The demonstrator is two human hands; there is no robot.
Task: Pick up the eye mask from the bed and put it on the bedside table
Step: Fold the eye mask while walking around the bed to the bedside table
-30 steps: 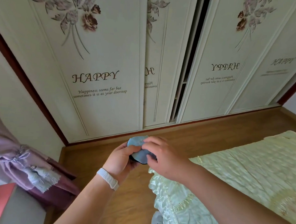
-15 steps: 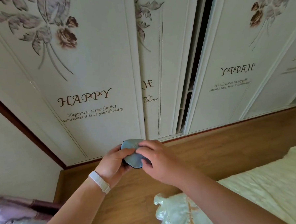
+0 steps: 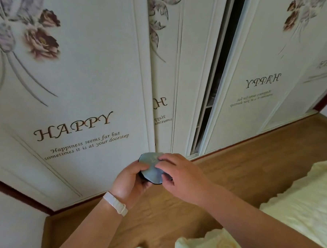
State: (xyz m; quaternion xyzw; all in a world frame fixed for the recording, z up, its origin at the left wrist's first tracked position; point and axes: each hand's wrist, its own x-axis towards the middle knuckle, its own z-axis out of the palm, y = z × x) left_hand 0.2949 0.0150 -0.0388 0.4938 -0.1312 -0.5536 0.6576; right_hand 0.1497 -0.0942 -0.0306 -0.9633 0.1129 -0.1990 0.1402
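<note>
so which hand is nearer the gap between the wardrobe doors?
Right. The right hand is just below the gap between the wardrobe doors, holding the eye mask from the right; the left hand grips it farther left.

Facing you stands a cream wardrobe (image 3: 85, 81) printed with flowers and "HAPPY", one door ajar; wood floor (image 3: 242, 156) below it, bed (image 3: 296, 203) to its right.

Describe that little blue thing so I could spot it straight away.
Start at the big wardrobe door printed HAPPY, then drop to the two hands in front of its foot. The eye mask is bunched between the left hand and right hand. It is the only pale blue, dark-edged fabric there.
</note>
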